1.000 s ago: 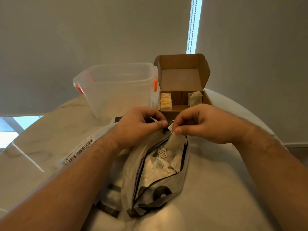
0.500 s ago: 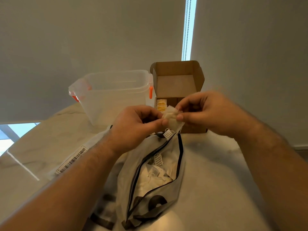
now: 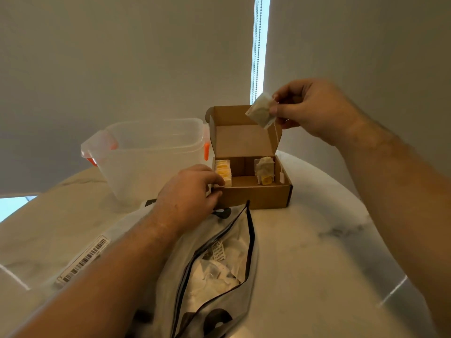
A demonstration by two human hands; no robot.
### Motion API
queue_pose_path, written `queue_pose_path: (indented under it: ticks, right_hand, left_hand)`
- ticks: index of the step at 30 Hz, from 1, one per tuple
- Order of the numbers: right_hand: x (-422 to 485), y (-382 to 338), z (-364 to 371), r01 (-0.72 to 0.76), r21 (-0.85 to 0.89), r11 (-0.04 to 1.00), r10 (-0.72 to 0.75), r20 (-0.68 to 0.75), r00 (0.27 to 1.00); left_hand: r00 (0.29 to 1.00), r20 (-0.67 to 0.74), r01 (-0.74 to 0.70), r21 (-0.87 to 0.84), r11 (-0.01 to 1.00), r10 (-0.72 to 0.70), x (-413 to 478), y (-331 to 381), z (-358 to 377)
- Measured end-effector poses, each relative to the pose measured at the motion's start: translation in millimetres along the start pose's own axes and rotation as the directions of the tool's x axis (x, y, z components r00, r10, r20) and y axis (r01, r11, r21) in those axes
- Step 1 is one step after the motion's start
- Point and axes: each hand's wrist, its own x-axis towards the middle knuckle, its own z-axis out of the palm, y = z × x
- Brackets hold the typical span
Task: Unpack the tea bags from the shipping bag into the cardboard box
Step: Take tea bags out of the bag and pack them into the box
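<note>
My right hand (image 3: 308, 108) pinches a pale tea bag (image 3: 260, 110) in the air, above and in front of the raised lid of the open cardboard box (image 3: 256, 195). The bag's string hangs down toward the box. Inside the box, yellow-tagged tea bags (image 3: 223, 172) fill the left compartment and a few tea bags (image 3: 264, 168) stand in the right one. My left hand (image 3: 189, 193) rests at the box's front left corner, fingers curled against its edge. The grey shipping bag (image 3: 214, 272) lies open in front of me with several tea bags inside.
A clear plastic tub (image 3: 148, 157) with orange clips stands left of the box. A barcode label (image 3: 83, 263) lies on the marble table (image 3: 317, 252) at the left. The table's rounded edge runs close behind and right of the box.
My right hand lifted the tea bag up and right, from the shipping bag's mouth to above the box. My left hand let go of it and moved to the box's front left corner.
</note>
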Motion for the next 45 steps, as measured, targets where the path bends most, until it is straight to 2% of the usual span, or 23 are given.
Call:
queue_pose_path:
  ticks: [5,10,14,18,27,33,35,39,41,45]
  right_hand:
    - [11,12,2,-0.041,-0.094,0.995,0.044,0.032,0.998]
    - [13,36,17,-0.056,-0.29,0.956,0.1,0.139,0.985]
    - [10,56,33,0.012,-0.524,0.852,0.145,0.257,0.955]
    - [6,71,46,0.059,-0.649,0.758,0.19,0.306,0.933]
    - [3,70,64,0.101,-0.824,0.558,0.182,0.24,0.953]
    - [-2,57,61,0.105,-0.805,0.584,0.153,0.235,0.96]
    - [-5,50,61,0.157,-0.807,0.569,0.189,0.314,0.93]
    - [-4,45,69,0.242,-0.794,0.558,0.346,0.487,0.802]
    - [0,47,74,0.261,-0.808,0.529,0.401,0.509,0.762]
    - [7,49,80,0.233,-0.84,0.49,0.466,0.479,0.744]
  left_hand:
    - [0.999,-0.005,-0.042,0.034,0.999,0.042,3,-3,5]
    - [0.995,-0.04,-0.085,0.052,0.995,0.087,-1,-7,9]
    - [0.994,-0.046,-0.096,0.047,0.994,0.098,-3,-9,10]
    - [0.994,-0.056,-0.095,0.025,0.995,0.096,-3,-9,10]
    - [0.995,-0.05,-0.091,0.014,0.996,0.091,-3,-11,11]
    - [0.995,-0.053,-0.085,-0.001,0.996,0.085,-2,-11,11]
    - [0.995,-0.053,-0.088,-0.001,0.996,0.088,-2,-11,11]
    - [0.995,-0.054,-0.087,-0.003,0.996,0.087,-2,-10,11]
    - [0.994,-0.056,-0.09,-0.006,0.996,0.09,-2,-10,10]
    - [0.994,-0.052,-0.095,-0.02,0.995,0.094,-3,-10,10]
